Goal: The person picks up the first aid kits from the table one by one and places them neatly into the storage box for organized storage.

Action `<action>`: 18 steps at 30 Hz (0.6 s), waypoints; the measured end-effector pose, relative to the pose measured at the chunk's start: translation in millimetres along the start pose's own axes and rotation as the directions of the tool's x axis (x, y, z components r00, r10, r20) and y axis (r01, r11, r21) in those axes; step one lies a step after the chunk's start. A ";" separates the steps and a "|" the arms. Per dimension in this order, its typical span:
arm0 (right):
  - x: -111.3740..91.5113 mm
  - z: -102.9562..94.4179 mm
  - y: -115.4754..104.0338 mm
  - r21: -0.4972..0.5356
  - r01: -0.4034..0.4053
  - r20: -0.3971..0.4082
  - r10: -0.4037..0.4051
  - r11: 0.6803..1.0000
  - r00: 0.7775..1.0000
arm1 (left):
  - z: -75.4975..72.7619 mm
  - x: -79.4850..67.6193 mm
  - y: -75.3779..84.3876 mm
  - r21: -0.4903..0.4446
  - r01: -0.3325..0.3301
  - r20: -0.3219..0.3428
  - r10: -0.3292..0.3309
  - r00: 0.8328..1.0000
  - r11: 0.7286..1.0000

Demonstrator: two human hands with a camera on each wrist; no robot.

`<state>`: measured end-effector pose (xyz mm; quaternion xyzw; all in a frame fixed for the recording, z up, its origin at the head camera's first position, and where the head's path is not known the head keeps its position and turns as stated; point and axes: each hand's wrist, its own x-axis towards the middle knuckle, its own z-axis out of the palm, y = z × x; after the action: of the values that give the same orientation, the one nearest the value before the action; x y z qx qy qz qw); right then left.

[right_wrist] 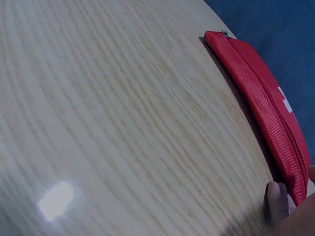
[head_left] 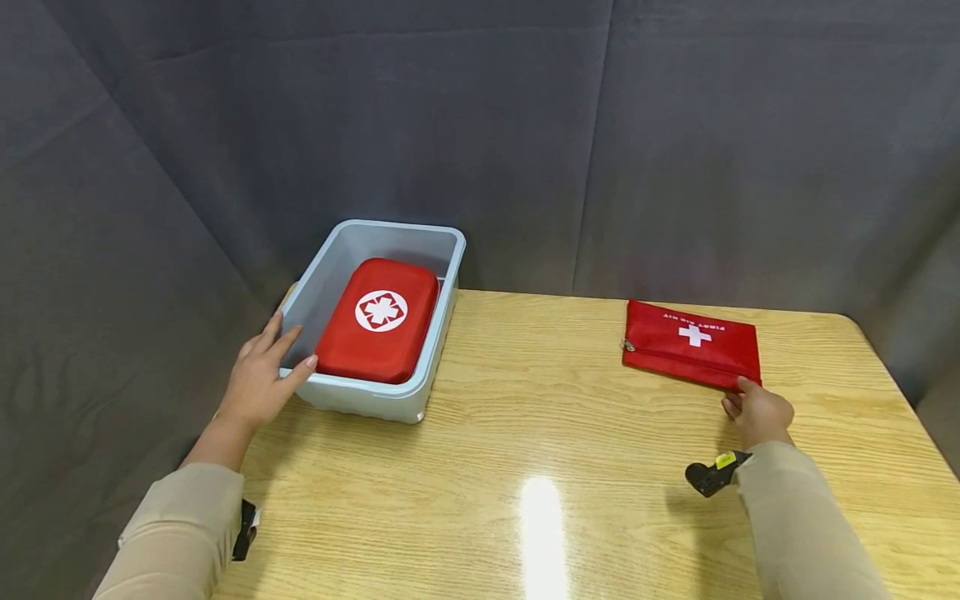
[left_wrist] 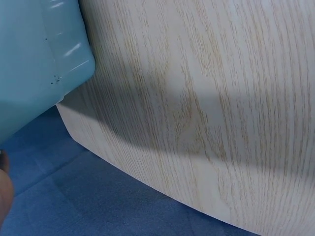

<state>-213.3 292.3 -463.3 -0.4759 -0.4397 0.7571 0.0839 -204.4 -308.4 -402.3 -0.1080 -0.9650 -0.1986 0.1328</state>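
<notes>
At the left stands a grey-blue plastic bin [head_left: 442, 333] holding a red first aid case [head_left: 360, 342] with a white round emblem. My left hand [head_left: 258, 375] rests at its near left corner, fingers spread over the left rim and thumb at the front rim. The bin's outer wall [left_wrist: 29, 64] fills the upper left of the left wrist view. At the right a flat red first aid pouch [head_left: 675, 354] with a white cross lies on the table. My right hand [head_left: 761, 414] pinches its near right corner, thumb above. The pouch's zipped side [right_wrist: 266, 108] shows in the right wrist view.
Both the bin and pouch stand toward the back of the wood-grain table [head_left: 480, 467]. A dark grey curtain [head_left: 525, 150] hangs behind the table and along its left side. Black straps with small devices [head_left: 708, 477] sit at my wrists.
</notes>
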 end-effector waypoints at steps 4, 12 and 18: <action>-6.5 1.5 -4.6 0.016 -0.018 0.000 0.018 1.000 1.000 | -0.4 -0.4 0.6 0.002 0.014 0.009 -0.014 1.000 1.000; -3.0 3.8 -8.6 0.087 -0.075 -0.037 0.078 0.993 0.996 | -0.4 -0.2 -0.9 -0.002 0.016 0.009 -0.016 1.000 1.000; -4.4 5.9 -10.6 0.186 -0.100 -0.077 0.116 0.977 0.990 | 0.5 -0.8 -1.6 0.011 0.007 0.002 -0.007 1.000 1.000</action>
<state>-218.8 292.8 -451.6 -0.5218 -0.3382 0.7761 0.1050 -204.2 -309.7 -403.6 -0.1042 -0.9666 -0.1937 0.1318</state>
